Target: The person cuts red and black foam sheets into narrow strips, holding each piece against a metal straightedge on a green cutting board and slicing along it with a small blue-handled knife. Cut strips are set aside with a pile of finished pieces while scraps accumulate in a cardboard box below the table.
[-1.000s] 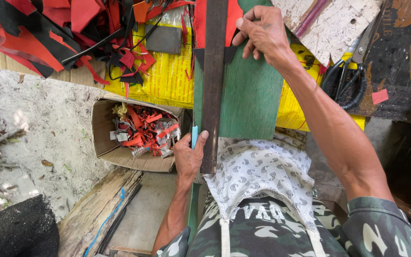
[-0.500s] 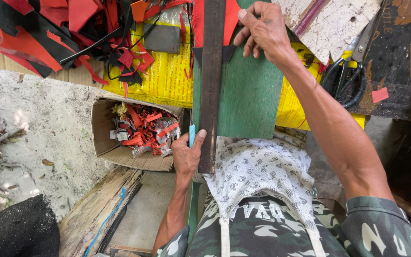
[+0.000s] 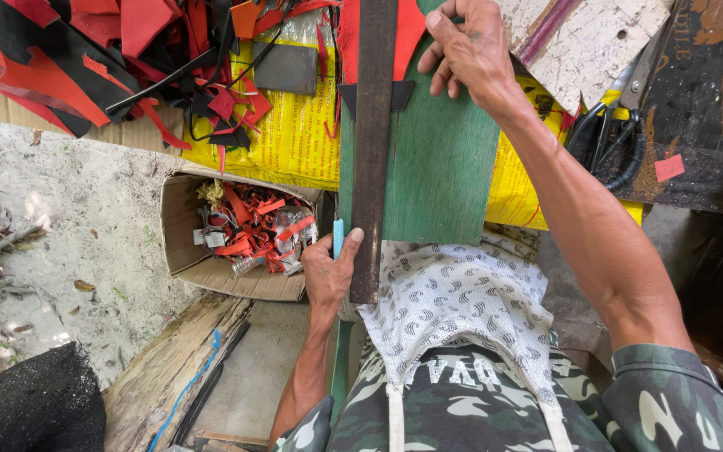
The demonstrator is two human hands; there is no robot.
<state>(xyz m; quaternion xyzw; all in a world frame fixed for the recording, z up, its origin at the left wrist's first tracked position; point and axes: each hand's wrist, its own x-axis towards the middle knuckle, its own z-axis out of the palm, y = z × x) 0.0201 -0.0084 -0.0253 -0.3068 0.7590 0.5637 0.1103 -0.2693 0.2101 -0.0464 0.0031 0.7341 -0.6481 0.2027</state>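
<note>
One dark ruler (image 3: 373, 142) lay lengthwise on one green board (image 3: 437, 159), running from twelve to six o'clock. The right hand (image 3: 470, 50), at one o'clock, pressed curled fingers on the board beside the ruler. The left hand (image 3: 330, 272) gripped one blue knife (image 3: 337, 237) against the ruler's near end, with one scrap-filled box (image 3: 182, 243) at nine o'clock.
</note>
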